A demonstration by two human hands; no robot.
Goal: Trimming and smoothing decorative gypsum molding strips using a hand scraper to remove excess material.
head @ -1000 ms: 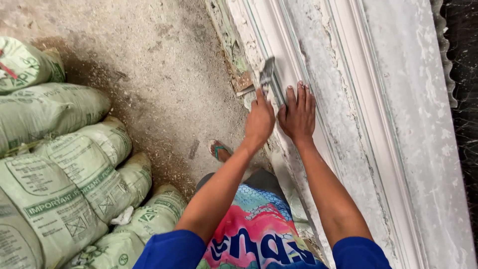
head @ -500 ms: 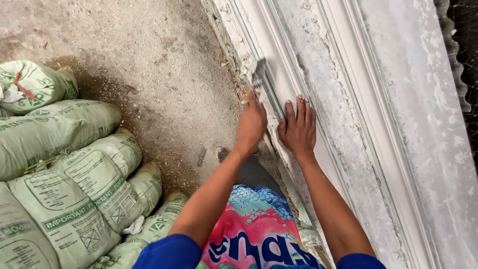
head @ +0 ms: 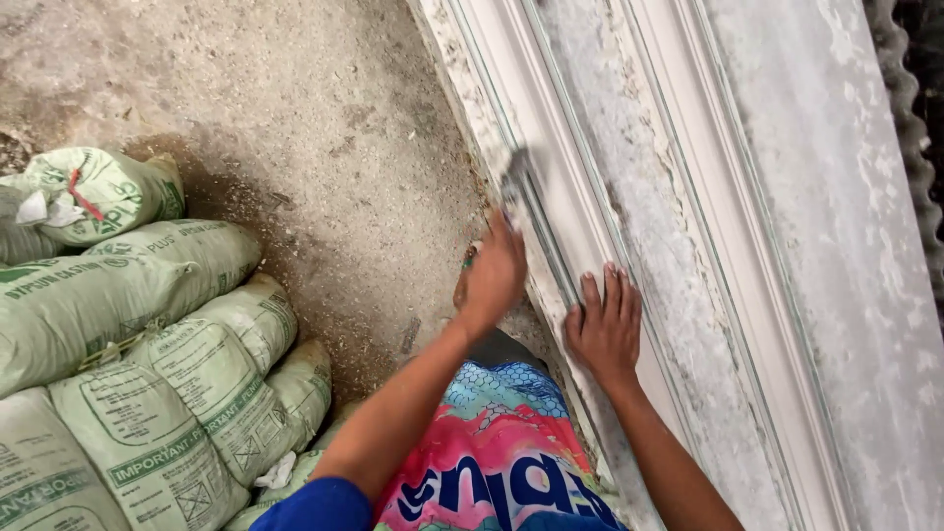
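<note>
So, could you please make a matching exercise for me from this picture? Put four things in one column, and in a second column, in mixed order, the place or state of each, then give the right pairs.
Things
1. left hand
2. right hand
3. green sacks
4. metal tool

Places or states
A. piled on the floor at the left
B. flat, fingers spread, on the white moulding
C. blurred, against the groove of the moulding
D. closed around the lower end of the tool

Pairs: 1-D, 2-B, 3-A, 4-C
</note>
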